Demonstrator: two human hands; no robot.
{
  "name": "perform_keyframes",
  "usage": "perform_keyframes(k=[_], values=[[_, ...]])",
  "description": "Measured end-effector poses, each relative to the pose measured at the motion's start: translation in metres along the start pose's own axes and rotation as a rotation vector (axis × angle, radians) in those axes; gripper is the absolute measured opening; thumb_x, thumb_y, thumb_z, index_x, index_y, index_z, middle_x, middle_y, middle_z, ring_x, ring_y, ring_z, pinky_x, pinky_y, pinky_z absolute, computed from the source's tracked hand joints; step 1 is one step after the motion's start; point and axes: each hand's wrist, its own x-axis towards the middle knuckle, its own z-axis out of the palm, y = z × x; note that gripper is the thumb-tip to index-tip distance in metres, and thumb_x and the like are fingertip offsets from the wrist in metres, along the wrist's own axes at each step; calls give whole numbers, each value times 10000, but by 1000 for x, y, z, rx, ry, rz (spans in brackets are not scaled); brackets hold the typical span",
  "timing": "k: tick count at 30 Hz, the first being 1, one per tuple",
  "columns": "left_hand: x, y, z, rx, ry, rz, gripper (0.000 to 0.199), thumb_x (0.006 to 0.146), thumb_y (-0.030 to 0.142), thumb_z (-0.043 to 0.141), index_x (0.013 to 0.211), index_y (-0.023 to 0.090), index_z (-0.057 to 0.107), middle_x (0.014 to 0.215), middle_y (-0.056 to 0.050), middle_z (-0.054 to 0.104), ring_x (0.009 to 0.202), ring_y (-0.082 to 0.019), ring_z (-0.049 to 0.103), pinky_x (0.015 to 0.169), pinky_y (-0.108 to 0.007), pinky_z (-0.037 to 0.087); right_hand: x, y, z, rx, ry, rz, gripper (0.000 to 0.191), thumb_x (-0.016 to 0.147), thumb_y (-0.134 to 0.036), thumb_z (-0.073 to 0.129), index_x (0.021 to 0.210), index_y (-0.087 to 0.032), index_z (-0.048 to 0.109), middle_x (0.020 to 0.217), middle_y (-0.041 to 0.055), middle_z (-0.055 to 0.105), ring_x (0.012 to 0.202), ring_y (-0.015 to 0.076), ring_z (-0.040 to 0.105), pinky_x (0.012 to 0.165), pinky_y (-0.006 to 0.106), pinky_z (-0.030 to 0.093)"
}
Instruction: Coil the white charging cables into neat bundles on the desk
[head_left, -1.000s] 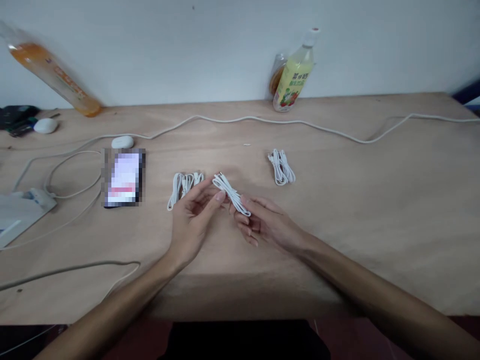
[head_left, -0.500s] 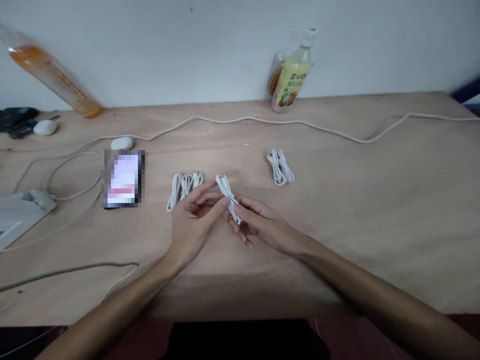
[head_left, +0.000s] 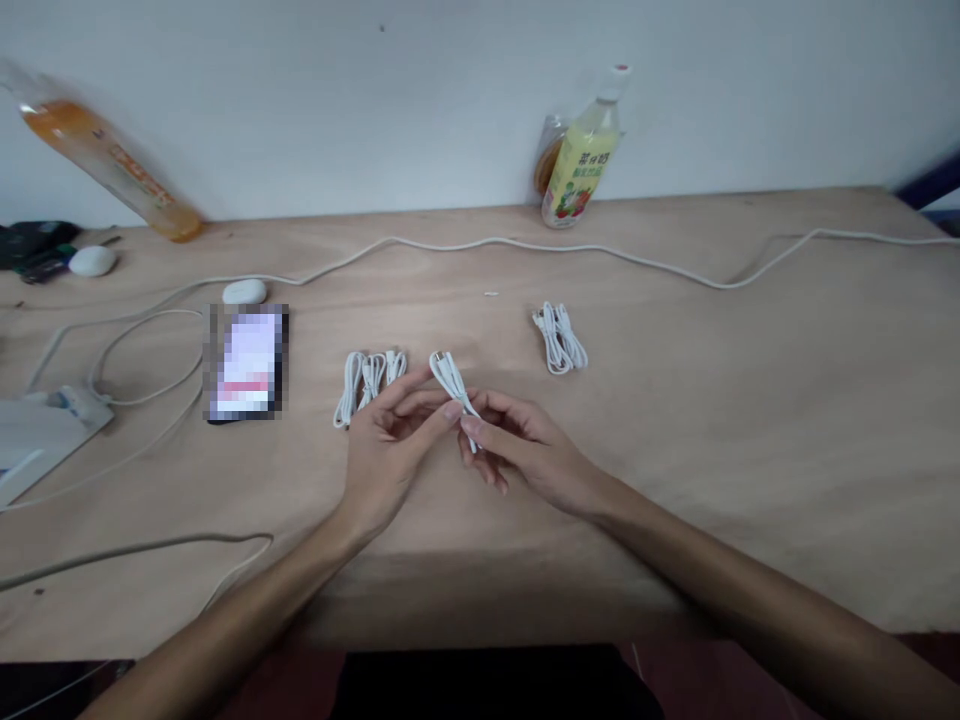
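A folded white cable bundle [head_left: 450,378] is held between both hands above the wooden table. My left hand [head_left: 397,435] pinches its middle with thumb and fingers, from the left. From the right, my right hand [head_left: 525,445] grips its lower part between thumb and index finger, the other fingers curled below. Several more white cable bundles [head_left: 367,380] lie just behind my left hand, partly covered by it. Further to the right and back, white bundled cables [head_left: 559,338] rest on the table.
On the wooden table [head_left: 735,400] a phone [head_left: 251,360] and a white case [head_left: 244,292] lie left. A long white cord [head_left: 495,241] crosses the back. A yellow-labelled bottle [head_left: 581,165] and an orange bottle [head_left: 112,165] stand by the wall. A white power strip [head_left: 45,430] sits far left.
The held cable bundle has turned slightly in my fingers, and my right thumb has shifted a little to the left on it. The whole view has moved slightly.
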Motion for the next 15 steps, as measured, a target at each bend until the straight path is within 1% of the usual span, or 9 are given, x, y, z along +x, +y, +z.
perform_keyframes(k=[2, 5, 9, 12, 15], values=[[0, 2, 1, -12, -18, -17, 417, 767, 287, 963, 1140, 190, 802, 961, -61, 883, 982, -265, 848, 966, -401, 659, -1, -1, 0, -25, 33, -9, 388, 962, -570, 766, 938, -214, 615, 781, -38, 657, 499, 76, 514, 446, 215, 441], [0, 5, 3, -25, -33, -17, 393, 757, 292, 968, 1106, 197, 812, 975, -59, 882, 953, -256, 844, 944, -391, 660, -2, -5, 2, -80, 110, -25, 393, 932, -552, 803, 886, -217, 604, 746, -40, 660, 493, 78, 510, 438, 212, 427], [-1, 9, 4, 5, -44, -32, 259, 748, 277, 967, 962, 212, 835, 945, -41, 876, 905, -220, 824, 876, -313, 648, -3, -6, 4, -124, 217, -42, 413, 843, -492, 903, 852, -228, 585, 706, -63, 642, 491, 76, 490, 437, 206, 408], [-1, 11, 4, 50, -52, -35, 180, 754, 278, 962, 857, 211, 830, 897, -34, 866, 872, -203, 803, 833, -277, 631, -3, -3, 5, -134, 239, -63, 409, 823, -447, 922, 849, -233, 574, 696, -68, 649, 492, 77, 479, 443, 205, 408], [-1, 10, 3, 70, -43, -24, 141, 788, 297, 936, 843, 215, 835, 871, -32, 859, 852, -197, 789, 814, -275, 623, -3, -1, 4, -141, 228, -58, 404, 839, -448, 911, 873, -236, 569, 709, -58, 671, 503, 86, 490, 449, 209, 412]])
